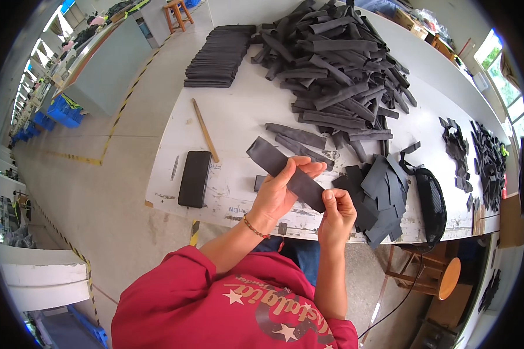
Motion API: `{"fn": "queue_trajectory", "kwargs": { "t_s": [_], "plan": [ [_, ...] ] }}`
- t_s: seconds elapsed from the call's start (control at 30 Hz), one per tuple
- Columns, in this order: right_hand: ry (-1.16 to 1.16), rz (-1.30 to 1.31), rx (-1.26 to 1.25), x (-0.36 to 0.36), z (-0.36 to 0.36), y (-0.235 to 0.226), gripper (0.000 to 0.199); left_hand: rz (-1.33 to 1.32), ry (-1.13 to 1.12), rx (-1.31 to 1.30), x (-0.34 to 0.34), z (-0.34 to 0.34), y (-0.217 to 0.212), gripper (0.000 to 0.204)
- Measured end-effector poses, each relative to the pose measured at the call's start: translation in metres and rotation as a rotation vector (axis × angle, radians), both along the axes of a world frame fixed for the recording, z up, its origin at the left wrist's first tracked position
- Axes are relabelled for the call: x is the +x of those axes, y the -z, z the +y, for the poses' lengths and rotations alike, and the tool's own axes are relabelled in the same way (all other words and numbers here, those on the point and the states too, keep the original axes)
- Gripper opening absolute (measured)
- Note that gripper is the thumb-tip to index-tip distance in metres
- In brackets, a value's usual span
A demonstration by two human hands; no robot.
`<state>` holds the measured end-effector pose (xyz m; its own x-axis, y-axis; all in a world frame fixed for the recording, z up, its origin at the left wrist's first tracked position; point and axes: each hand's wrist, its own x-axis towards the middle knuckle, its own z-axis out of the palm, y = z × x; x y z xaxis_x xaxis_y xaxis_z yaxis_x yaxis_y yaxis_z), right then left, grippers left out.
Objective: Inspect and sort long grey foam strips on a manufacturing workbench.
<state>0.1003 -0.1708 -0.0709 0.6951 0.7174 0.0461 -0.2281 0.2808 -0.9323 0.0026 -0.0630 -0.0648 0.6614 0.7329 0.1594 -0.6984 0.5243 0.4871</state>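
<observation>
A flat black fabric strip (pixel 266 157) is stretched slantwise between my hands above the near part of the white table (pixel 239 110). My left hand (pixel 273 195) grips it about the middle, thumb on top and the fingers underneath. At the strip's lower right end, my right hand (pixel 336 216) pinches a corner between thumb and fingers. Just beyond lie two loose black fabric pieces (pixel 296 135). To the right of my hands is a heap of flat dark rectangular pieces (pixel 384 192). A small dark block (pixel 259 184) is partly hidden behind my left hand.
A big pile of black fabric tubes (pixel 343 75) covers the table's far side, beside a neat stack of black strips (pixel 220 57). A black phone (pixel 195 179) and wooden stick (pixel 205 131) lie left. A black mesh object (pixel 431 206) sits right, above a wooden stool (pixel 448 278).
</observation>
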Motion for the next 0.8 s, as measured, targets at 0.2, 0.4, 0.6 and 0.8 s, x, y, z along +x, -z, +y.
{"fn": "queue_trajectory", "kwargs": {
  "t_s": [0.2,0.4,0.6,0.8],
  "plan": [
    [-0.137,-0.051,-0.233,-0.005,0.000,-0.005,0.013,0.070,-0.122,-0.151,0.005,0.003,0.012,0.035],
    [-0.110,0.147,-0.198,0.029,-0.006,0.008,0.005,0.277,-0.152,-0.161,-0.014,0.016,0.003,0.036],
    [-0.079,0.047,-0.388,0.041,-0.012,0.022,0.019,0.931,-0.301,0.129,-0.060,0.030,0.031,0.023],
    [-0.056,-0.254,-0.612,0.028,-0.002,0.045,0.034,1.046,-0.365,0.393,-0.077,0.043,0.062,0.022]
  ]
}}
